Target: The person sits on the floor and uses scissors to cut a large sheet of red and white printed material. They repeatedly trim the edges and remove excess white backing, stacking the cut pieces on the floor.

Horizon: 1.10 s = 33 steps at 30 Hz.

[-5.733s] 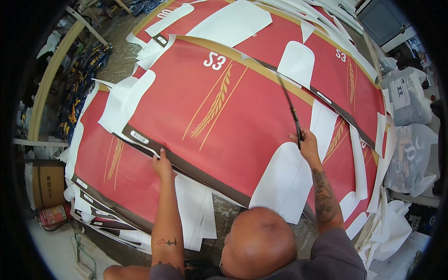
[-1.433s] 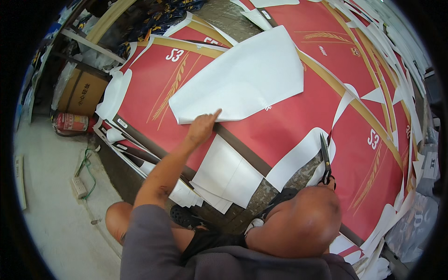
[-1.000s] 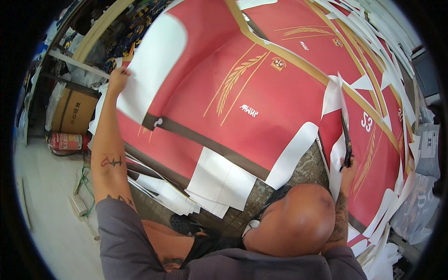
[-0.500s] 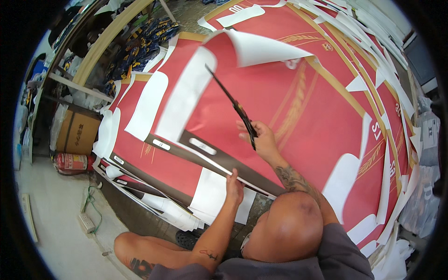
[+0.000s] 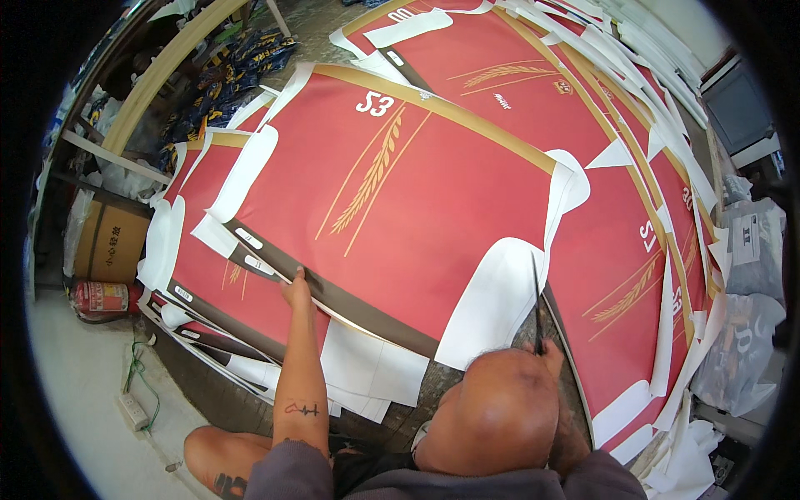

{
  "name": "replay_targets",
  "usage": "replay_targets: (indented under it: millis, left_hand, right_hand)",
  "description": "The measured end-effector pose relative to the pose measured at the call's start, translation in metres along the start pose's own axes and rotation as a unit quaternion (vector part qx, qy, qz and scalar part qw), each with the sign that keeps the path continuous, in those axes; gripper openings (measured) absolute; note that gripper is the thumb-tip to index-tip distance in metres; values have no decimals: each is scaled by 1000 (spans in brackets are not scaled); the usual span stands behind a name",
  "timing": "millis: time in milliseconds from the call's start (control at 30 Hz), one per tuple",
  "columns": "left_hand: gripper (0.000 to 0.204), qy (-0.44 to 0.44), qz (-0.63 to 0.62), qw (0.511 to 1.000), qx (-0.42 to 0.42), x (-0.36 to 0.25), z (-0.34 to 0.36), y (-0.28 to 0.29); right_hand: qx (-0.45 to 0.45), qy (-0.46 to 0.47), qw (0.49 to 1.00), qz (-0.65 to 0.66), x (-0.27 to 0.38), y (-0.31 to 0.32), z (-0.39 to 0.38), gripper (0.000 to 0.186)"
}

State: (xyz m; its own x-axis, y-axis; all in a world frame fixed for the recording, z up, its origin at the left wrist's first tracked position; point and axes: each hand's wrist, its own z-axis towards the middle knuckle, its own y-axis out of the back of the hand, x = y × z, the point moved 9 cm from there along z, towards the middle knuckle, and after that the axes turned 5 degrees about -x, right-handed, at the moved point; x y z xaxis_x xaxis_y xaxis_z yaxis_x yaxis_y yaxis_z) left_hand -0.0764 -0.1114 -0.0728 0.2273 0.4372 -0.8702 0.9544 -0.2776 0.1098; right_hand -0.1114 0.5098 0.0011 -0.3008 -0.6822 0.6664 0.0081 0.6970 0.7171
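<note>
My left hand (image 5: 298,289) is closed on the dark-brown near edge of a large red printed sheet (image 5: 450,208), thumb on top. The sheet lies flat, with a golden wheat ear, white numerals, a gold far border and white curved margins. Long black scissors (image 5: 538,304) are in my right hand (image 5: 550,358), beside the sheet's right white margin. Their blades point away from me, and I cannot tell whether they touch the paper. Part of my right hand and forearm is hidden. Other red sheets (image 5: 212,271) lie under and beside this one.
White paper offcuts (image 5: 375,367) stick out below the near edge. A cardboard box (image 5: 108,242) and a red fire extinguisher (image 5: 102,298) stand at left, with a power strip (image 5: 133,410) on the floor. Plastic-wrapped packages (image 5: 742,342) sit at right. Dark patterned fabric (image 5: 225,79) lies far left.
The sheet's curled far part now lies flat, showing its wheat ear and numerals. My left hand moved left along the edge. My right hand brought the scissors down and right, to the right margin.
</note>
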Motion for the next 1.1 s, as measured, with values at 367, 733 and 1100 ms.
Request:
replay_targets:
  millis: [367, 733, 1100]
  left_hand:
    - [43, 135, -42, 990, -25, 31, -15, -9]
    - [20, 24, -146, 986, -74, -16, 61, 24]
    - [43, 122, -70, 990, -15, 54, 48, 75]
  right_hand:
    - [-199, 88, 967, -133, -4, 31, 79, 34]
    - [-182, 86, 978, -49, -14, -10, 110, 35]
    - [-283, 46, 956, 60, 22, 100, 188, 22]
